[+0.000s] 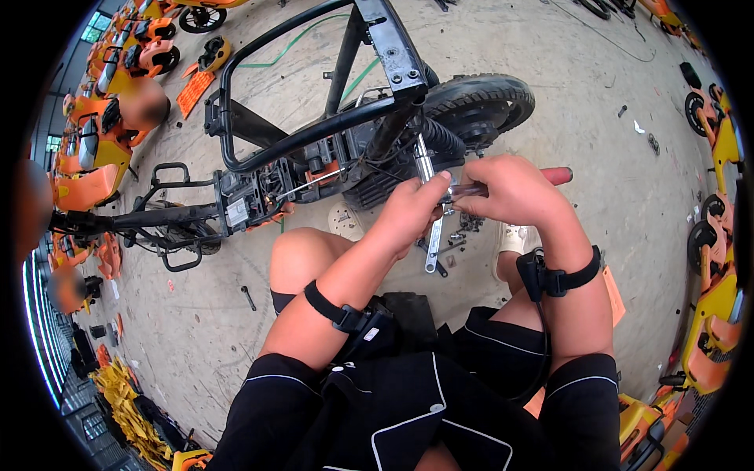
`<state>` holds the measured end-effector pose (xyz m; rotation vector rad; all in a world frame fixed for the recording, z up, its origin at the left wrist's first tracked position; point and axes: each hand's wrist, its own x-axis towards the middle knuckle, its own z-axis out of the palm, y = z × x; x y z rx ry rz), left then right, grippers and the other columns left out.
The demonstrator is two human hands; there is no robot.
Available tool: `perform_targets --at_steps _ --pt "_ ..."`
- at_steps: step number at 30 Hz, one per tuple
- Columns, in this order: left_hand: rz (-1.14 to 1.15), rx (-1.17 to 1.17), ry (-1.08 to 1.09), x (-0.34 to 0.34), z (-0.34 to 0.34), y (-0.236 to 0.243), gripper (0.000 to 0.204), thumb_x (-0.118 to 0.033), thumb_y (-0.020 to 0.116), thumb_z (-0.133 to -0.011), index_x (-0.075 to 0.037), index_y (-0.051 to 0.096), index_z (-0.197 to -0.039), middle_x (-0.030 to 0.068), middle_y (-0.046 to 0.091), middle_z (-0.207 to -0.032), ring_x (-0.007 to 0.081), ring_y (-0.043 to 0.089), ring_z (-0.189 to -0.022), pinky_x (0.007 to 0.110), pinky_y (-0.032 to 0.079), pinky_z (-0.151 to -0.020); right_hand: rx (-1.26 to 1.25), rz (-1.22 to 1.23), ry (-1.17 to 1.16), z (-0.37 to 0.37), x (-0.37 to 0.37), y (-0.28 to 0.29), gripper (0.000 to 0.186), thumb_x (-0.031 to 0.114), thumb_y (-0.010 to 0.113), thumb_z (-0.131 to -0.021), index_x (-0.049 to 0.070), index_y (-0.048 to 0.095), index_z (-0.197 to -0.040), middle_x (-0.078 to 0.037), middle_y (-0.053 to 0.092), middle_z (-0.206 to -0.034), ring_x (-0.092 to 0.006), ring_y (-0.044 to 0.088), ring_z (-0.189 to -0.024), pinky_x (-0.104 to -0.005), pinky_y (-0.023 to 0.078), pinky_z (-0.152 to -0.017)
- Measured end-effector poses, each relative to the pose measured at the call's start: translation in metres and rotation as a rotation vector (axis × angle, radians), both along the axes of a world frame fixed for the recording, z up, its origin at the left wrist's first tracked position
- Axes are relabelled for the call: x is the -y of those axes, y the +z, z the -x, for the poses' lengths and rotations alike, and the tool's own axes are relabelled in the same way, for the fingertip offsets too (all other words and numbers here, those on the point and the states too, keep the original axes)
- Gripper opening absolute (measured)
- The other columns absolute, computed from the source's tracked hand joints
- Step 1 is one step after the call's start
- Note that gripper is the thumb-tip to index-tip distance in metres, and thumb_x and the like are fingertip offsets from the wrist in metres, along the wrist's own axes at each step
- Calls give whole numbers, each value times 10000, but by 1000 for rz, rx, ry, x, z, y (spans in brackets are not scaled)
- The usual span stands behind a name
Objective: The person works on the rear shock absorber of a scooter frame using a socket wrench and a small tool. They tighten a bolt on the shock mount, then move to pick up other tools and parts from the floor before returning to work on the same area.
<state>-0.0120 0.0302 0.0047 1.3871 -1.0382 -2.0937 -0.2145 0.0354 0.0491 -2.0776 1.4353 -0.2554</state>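
Note:
A stripped black scooter frame [314, 129] stands before me, with its rear wheel [503, 102] and black coil shock absorber [441, 140] at the right. My right hand [514, 188] is wrapped around a ratchet wrench, whose red handle end [559, 175] sticks out to the right. Closed around the tool's head is my left hand [416, 206], its thumb on top. From there a shiny silver socket [423, 161] reaches up to the frame beside the shock absorber. A silver spanner [433, 250] shows below my left hand; whether that hand touches it I cannot tell.
Small bolts [470, 221] lie on the concrete floor between my feet. Another tool [248, 298] lies to the left. Orange and yellow scooters [90, 169] line the left side, and more [711, 294] stand at the right. An orange grille panel [195, 94] lies beyond the frame.

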Motion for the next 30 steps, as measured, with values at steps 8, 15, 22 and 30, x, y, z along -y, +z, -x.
perform_targets --at_steps 8,15,22,30 --pt "-13 -5 -9 0 -1 0 392 -463 573 -977 -85 571 -877 -39 444 -618 50 319 -465 229 237 -419 -4 3 17 0 1 -2 307 341 749 -778 61 691 -890 -145 694 -818 -360 665 -801 -460 506 -685" --pt "5 24 -38 1 -1 2 392 -460 568 -980 -86 563 -862 -36 451 -628 52 328 -469 233 239 -425 -1 24 20 2 2 -10 313 348 748 -776 50 668 -832 -149 684 -784 -370 659 -781 -464 504 -681" --pt "-45 -9 -78 5 -2 3 413 -481 573 -972 -79 576 -877 -25 472 -634 61 362 -481 238 272 -426 -131 97 36 -2 2 4 279 320 747 -747 55 665 -775 -144 677 -747 -367 662 -749 -467 513 -667" --pt "-54 -26 -89 5 -5 5 376 -459 557 -988 -101 567 -873 -39 445 -619 52 342 -477 228 252 -424 -101 268 76 -3 2 -13 285 332 759 -717 68 653 -716 -115 673 -707 -348 661 -701 -457 520 -653"
